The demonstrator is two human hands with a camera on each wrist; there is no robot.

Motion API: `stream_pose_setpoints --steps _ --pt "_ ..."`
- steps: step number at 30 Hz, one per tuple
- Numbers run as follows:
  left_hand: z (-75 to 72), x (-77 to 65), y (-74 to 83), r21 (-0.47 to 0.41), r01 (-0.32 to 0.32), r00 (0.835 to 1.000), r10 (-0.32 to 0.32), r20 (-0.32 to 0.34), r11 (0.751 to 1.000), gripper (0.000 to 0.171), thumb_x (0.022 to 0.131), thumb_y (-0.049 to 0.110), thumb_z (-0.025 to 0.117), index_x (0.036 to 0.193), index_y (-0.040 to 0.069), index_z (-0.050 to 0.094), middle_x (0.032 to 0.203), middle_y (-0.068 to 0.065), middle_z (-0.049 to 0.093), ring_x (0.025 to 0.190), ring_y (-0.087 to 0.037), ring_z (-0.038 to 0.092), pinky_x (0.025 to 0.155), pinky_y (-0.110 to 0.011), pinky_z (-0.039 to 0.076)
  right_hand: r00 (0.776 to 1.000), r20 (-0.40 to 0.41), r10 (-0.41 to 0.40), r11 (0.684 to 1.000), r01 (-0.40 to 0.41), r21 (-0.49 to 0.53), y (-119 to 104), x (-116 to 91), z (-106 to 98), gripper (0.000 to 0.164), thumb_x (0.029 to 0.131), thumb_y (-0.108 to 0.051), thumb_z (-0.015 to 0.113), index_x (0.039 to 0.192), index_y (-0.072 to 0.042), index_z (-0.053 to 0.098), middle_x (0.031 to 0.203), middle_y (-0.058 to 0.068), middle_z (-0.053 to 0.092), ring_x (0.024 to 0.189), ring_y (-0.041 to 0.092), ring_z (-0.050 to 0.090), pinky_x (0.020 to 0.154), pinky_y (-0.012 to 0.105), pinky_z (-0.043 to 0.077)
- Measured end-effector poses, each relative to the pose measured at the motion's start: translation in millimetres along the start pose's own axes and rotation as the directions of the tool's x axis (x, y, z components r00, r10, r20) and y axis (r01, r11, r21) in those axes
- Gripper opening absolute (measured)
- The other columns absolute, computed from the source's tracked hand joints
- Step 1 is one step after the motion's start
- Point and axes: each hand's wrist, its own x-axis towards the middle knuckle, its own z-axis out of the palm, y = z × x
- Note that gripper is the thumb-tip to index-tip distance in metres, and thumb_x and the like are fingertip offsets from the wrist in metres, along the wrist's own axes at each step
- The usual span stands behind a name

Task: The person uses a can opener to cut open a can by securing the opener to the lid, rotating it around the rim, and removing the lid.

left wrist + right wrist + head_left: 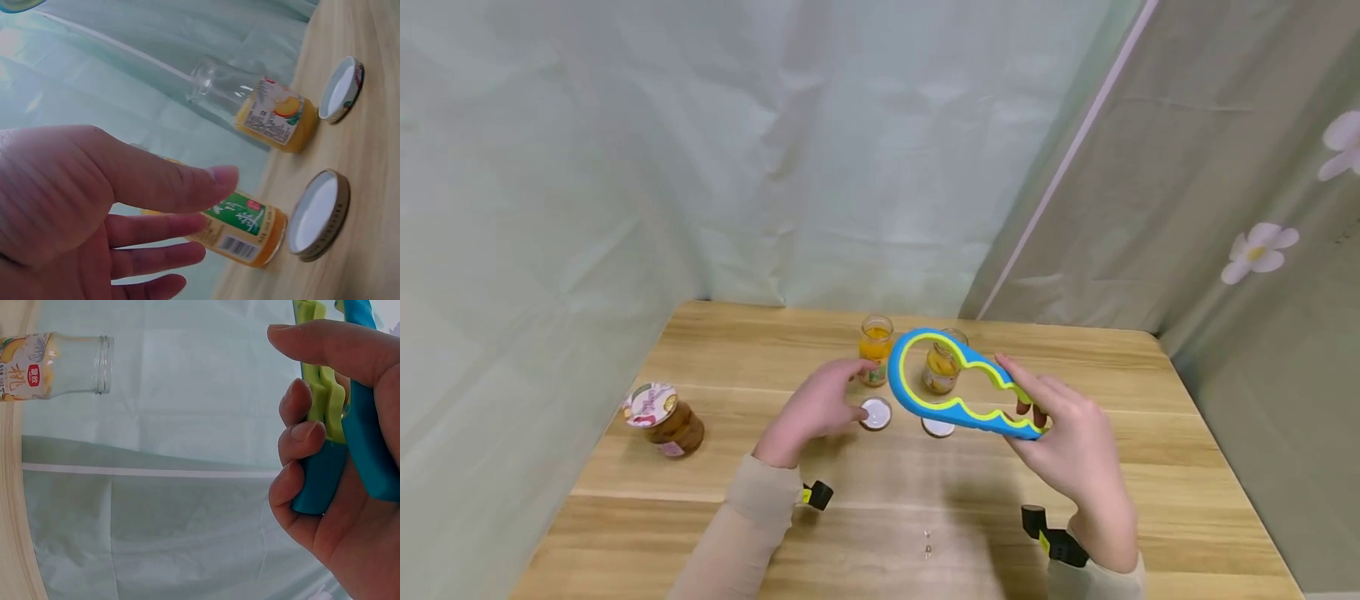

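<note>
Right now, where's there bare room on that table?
Bare wood lies right of the right hand, out to the table's edge, and along the back edge, left of the orange jar. The middle is crowded: that jar, the yellow jar, two lids, the left hand and the raised blue tool.

Two lidless clear glass jars with orange-yellow contents (875, 348) (939, 382) and one lidded glass jar with brown contents (676, 429) are here (three jars in all). There are also two loose round lids with white insides (876, 413) (937, 427), one blue-and-lime looped opener (958, 413), two bare hands (816, 408) (1078, 442) and one pale wooden table (865, 517).
</note>
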Motion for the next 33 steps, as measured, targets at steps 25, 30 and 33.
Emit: stream_pose_setpoints --steps 25,30,33 --pt "-85.8 -70.2 -20.1 0.057 -0.089 0.925 0.104 -0.366 0.994 0.060 0.084 0.016 0.080 0.138 0.015 0.055 0.123 -0.008 0.060 0.108 -0.027 0.053 0.082 -0.050 0.049 0.998 0.009 0.070 0.997 -0.069 -0.029 2 -10 -15 0.081 0.065 -0.010 0.083 0.139 -0.031 0.057 0.077 -0.013 0.056 0.061 0.005 0.046 0.048 0.029 0.041" --pt "-120.0 -90.5 -27.1 0.104 -0.053 0.923 0.089 -0.376 0.993 0.070 0.084 0.018 0.080 0.145 0.014 0.047 0.135 -0.012 0.052 0.122 -0.035 0.046 0.093 -0.059 0.042 0.998 -0.003 0.069 0.997 -0.069 -0.034 1 -9 -17 0.081 0.065 -0.011 0.082 0.139 -0.031 0.057 0.077 -0.011 0.058 0.061 0.006 0.046 0.048 0.029 0.041" --pt "-140.6 -103.8 -35.8 0.123 -0.022 0.933 0.064 -0.354 0.992 0.078 0.083 0.022 0.081 0.149 0.013 0.041 0.139 -0.019 0.047 0.125 -0.043 0.040 0.097 -0.065 0.036 0.998 -0.007 0.064 0.997 -0.064 -0.035 0 -7 -17 0.079 0.066 -0.011 0.082 0.138 -0.031 0.058 0.076 -0.011 0.058 0.061 0.005 0.046 0.048 0.029 0.041"
